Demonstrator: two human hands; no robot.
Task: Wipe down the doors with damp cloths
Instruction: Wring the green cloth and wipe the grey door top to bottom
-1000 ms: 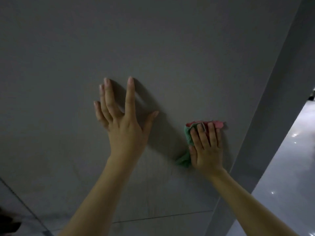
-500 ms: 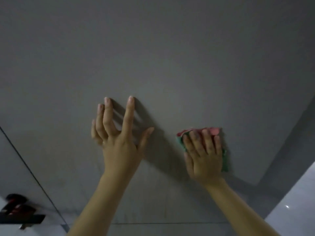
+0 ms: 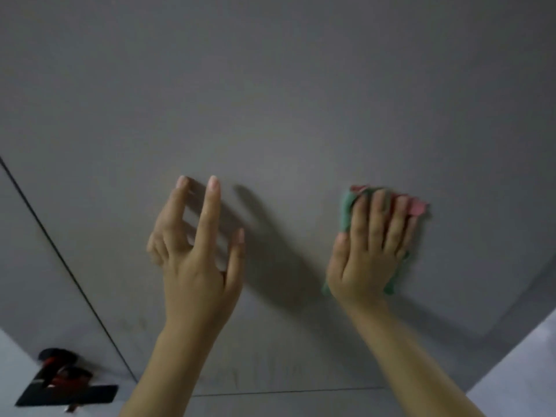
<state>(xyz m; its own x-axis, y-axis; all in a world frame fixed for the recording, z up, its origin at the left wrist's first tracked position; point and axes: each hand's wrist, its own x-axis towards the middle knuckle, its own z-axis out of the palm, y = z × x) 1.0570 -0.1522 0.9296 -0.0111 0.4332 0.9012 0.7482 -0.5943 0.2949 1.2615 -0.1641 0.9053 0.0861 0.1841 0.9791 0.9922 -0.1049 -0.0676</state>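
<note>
Against grey door (image 3: 270, 100), right hand (image 3: 370, 257) flat on cloth (image 3: 346, 212), left hand (image 3: 195, 260) splayed

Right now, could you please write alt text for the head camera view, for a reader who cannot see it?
A person's right hand presses a crumpled green and pink cloth flat against a plain grey door panel. The left hand is raised beside it with fingers spread and holds nothing. A blurred black and red object sits at the lower left.

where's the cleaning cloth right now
In the head view, the green and pink cloth is on the right, pressed flat against the grey door under the right hand, level with the empty left hand.
</note>
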